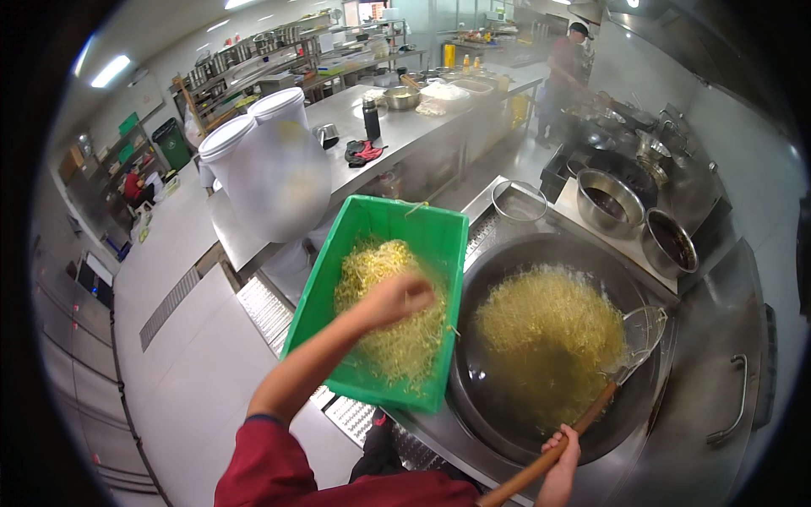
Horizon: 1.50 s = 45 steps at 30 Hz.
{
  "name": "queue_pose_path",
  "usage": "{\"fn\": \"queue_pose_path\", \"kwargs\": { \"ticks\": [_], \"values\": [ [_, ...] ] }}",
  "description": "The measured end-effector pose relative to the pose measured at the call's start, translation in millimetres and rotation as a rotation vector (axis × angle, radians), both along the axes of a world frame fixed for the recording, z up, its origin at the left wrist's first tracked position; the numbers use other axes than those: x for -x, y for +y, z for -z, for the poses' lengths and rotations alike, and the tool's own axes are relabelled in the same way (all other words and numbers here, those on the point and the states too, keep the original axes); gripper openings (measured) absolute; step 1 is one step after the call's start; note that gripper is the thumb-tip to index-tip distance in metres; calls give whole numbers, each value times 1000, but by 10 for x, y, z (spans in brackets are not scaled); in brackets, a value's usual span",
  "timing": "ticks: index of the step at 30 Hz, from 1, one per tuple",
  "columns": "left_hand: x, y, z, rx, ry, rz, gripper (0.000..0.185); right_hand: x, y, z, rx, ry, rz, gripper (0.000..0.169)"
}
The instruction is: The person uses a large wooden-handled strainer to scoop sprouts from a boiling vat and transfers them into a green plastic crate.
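My left hand point(405, 295) hangs over a green plastic crate point(310, 304) that holds a heap of bean sprouts point(399, 355). Its fingers are curled and blurred, and whether anything is in them I cannot tell. In my right hand point(564, 447) is the wooden handle point(589, 409) of a wire-mesh skimmer point(645, 329). The skimmer's head lies at the right side of a large wok point(466, 374), partly against a mass of bean sprouts point(551, 314) floating in bubbling liquid. The crate stands tilted beside the wok's left rim.
A round sieve point(519, 201) sits behind the wok. Two steel pots point(609, 201) of dark liquid are at the right rear. White lidded buckets point(279, 104) and a black bottle point(371, 119) stand on the steel counter point(405, 139). A co-worker point(566, 76) is by the far stoves; steam hazes the view.
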<state>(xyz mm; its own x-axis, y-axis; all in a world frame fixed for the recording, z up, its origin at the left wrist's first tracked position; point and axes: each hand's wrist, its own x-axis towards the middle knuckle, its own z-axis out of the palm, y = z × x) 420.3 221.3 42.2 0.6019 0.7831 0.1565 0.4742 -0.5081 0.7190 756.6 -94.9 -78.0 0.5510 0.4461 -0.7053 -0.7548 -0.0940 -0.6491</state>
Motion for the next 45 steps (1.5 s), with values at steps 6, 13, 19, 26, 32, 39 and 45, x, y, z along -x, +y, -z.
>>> {"fn": "queue_pose_path", "kwargs": {
  "ticks": [6,13,19,26,32,39,45],
  "values": [
    [201,2554,615,-702,255,-345,30,459,-166,-89,9,89,22,23],
    [211,3252,1263,-835,326,39,12,2164,699,-1267,255,-349,133,21],
    [294,1989,778,-377,301,431,13,2592,1147,-1313,557,-454,-245,18],
    [2435,815,900,-311,-456,477,18,1999,895,-1032,733,-703,-843,37],
    [3637,303,2439,550,-669,-1266,20,2254,1298,-1005,812,-574,-755,30],
    [3988,-2454,5176,1161,176,-876,51,2104,1155,-938,755,-463,-643,24],
    [3485,-3877,5723,1621,616,290,43,2193,694,-1202,502,-630,-635,24]
  ]
}}
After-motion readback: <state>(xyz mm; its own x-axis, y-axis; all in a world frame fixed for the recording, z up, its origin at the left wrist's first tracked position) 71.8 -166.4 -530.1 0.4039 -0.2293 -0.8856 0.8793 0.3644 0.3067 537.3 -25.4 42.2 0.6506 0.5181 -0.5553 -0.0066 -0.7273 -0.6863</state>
